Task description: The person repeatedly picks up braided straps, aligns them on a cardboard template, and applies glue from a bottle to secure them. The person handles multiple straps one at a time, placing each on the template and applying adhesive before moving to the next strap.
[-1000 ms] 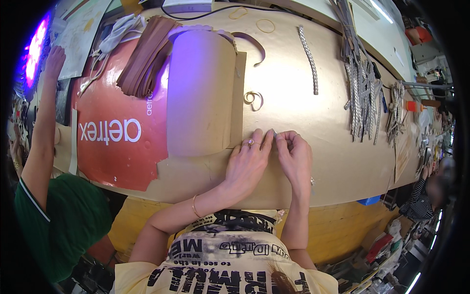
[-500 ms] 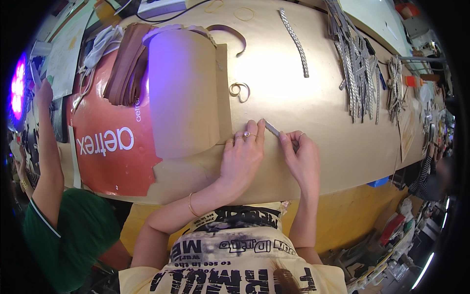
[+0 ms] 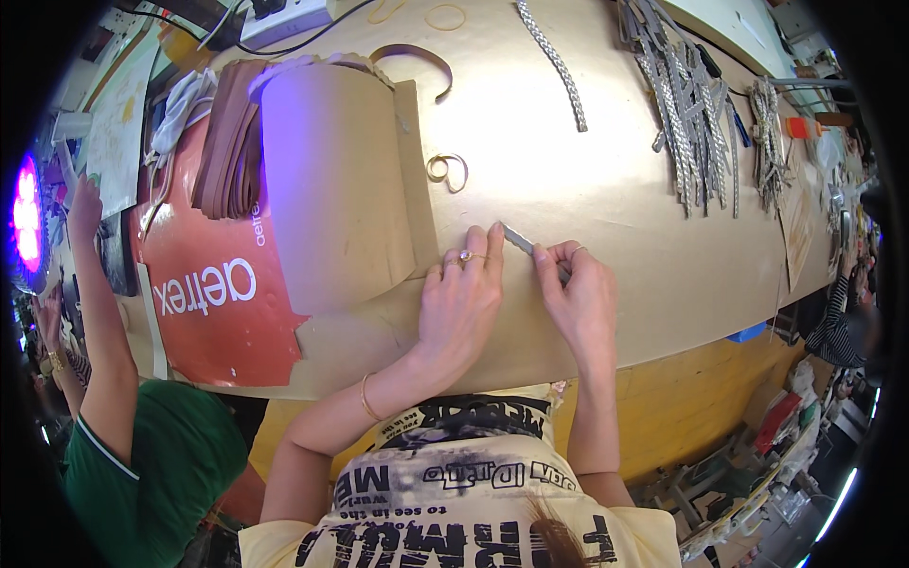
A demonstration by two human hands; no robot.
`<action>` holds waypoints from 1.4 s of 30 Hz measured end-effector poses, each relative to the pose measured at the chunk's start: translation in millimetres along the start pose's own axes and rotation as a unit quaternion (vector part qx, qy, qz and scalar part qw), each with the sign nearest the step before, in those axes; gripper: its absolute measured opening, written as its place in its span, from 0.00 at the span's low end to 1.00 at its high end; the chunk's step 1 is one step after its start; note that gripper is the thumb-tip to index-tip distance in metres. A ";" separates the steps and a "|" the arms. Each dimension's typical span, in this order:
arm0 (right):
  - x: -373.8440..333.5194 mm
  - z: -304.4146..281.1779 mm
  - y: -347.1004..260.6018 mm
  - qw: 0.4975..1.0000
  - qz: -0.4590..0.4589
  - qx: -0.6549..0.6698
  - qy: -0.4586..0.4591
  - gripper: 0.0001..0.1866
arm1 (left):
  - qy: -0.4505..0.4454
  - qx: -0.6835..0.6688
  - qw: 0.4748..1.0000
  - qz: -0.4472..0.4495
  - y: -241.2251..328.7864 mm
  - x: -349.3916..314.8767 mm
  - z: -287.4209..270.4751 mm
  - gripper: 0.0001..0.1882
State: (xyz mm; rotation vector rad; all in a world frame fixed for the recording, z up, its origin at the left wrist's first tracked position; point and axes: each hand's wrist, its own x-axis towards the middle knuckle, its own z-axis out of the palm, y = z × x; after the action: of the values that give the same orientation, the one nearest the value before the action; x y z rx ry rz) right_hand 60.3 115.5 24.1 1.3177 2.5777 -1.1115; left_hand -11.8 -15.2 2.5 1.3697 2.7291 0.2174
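A: Take the strip's middle as the clock's centre, with twelve at the table's far side. How do things stand?

B: The narrow grey strip slants from ten to four, low over the tan tabletop. Whether its whole length touches down, I can't tell.

A: And the hands?

B: The left hand, at seven, is laid out nearly flat, fingers close together, its forefinger tip at the strip's ten o'clock end (how hard it presses doesn't show). The right hand, toward four, pinches the other end between thumb and forefinger, its remaining fingers curled in.

A: How would you handle it well?

B: I'd anchor that far end with the fingertip pad and draw lightly toward four, so the strip lies straight without stretching. A pinch near the edge should prevent twisting.

A: Anything nearby to mind?

B: A curled tan strip sits between ten and eleven, a braided strip just past twelve, and a grey bundle at two. The curved brown sheet, past nine, is nearest the left hand, so I'd give that wrist room.
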 end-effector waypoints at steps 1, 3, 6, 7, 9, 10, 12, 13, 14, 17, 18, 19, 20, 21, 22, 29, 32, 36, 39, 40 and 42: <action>-0.1 0.1 -0.7 1.000 -0.002 -0.009 0.002 0.14 | 0.001 0.002 1.000 0.001 0.1 0.3 0.1 0.30; -0.4 -0.2 -2.1 1.000 -0.005 -0.023 0.004 0.14 | 0.002 0.005 1.000 0.001 -0.3 0.9 -0.2 0.30; -1.3 -0.3 -3.8 0.999 -0.009 -0.033 0.007 0.14 | -0.006 -0.012 1.000 -0.007 -2.0 1.8 -1.9 0.29; -1.6 0.0 -4.2 0.999 -0.009 -0.033 0.011 0.14 | 0.019 -0.024 0.999 -0.010 -2.4 1.2 -2.7 0.28; -2.4 0.3 -4.0 0.999 -0.010 -0.033 0.015 0.14 | 0.038 -0.045 0.998 -0.019 -2.5 -1.7 -3.7 0.27; -2.6 0.6 -3.7 0.999 -0.010 -0.033 0.016 0.14 | 0.049 -0.052 0.997 0.005 -2.3 -2.4 -2.7 0.27; -2.7 1.8 -2.9 0.999 -0.017 -0.028 0.024 0.14 | 0.101 -0.060 0.992 0.056 -1.3 -3.3 1.5 0.27; -2.5 2.9 -2.4 0.999 -0.023 -0.024 0.031 0.14 | 0.079 -0.078 0.992 0.067 0.1 -3.8 4.6 0.27; -2.8 3.7 -1.8 0.999 -0.030 -0.019 0.039 0.14 | 0.058 -0.096 0.991 0.078 1.9 -4.1 8.2 0.26; -5.2 5.0 1.5 0.998 -0.035 -0.026 0.048 0.15 | 0.015 -0.150 0.984 0.092 1.7 -4.7 18.2 0.27; -6.5 4.0 3.6 0.998 -0.020 -0.037 0.049 0.15 | -0.010 -0.167 0.982 0.089 0.4 -4.7 20.7 0.28; -9.6 2.3 6.4 0.997 -0.009 -0.048 0.052 0.16 | 0.004 -0.169 0.981 0.096 -0.5 -5.3 22.5 0.28; -12.8 0.3 9.4 0.997 -0.005 -0.060 0.054 0.16 | 0.004 -0.170 0.980 0.099 -1.5 -5.9 23.6 0.29; -15.0 -3.8 13.8 0.999 0.014 -0.037 0.034 0.17 | 0.004 -0.172 0.980 0.101 -2.2 -6.1 24.6 0.29; -17.1 -9.6 19.0 0.999 0.027 -0.016 0.012 0.17 | 0.002 -0.172 0.980 0.099 -2.4 -6.3 25.1 0.29; -24.4 -24.3 33.5 0.998 0.054 0.021 -0.002 0.17 | -0.009 -0.160 0.982 0.104 -1.4 -4.8 24.5 0.30; -22.5 -25.7 31.6 0.998 0.066 0.012 -0.004 0.16 | -0.015 -0.151 0.983 0.107 -1.2 -4.4 23.8 0.30; -20.8 -25.4 29.9 0.998 0.064 0.009 -0.003 0.17 | -0.020 -0.146 0.983 0.108 -1.0 -4.1 22.1 0.30; -21.1 -24.0 30.4 0.998 0.063 0.001 0.000 0.16 | -0.036 -0.124 0.984 0.122 -2.1 -3.3 19.3 0.31; -21.5 -23.5 30.7 0.998 0.065 -0.004 0.002 0.16 | -0.040 -0.113 0.984 0.129 -2.0 -3.1 18.2 0.32; -21.7 -22.2 31.1 0.998 0.062 -0.011 0.007 0.16 | -0.063 -0.090 0.984 0.138 -1.2 -2.9 15.7 0.35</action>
State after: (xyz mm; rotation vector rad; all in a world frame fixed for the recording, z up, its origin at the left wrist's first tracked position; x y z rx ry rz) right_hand 102.6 126.0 29.9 1.4626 2.4720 -1.0549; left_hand -8.9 -16.8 -13.2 1.6431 2.3469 0.3714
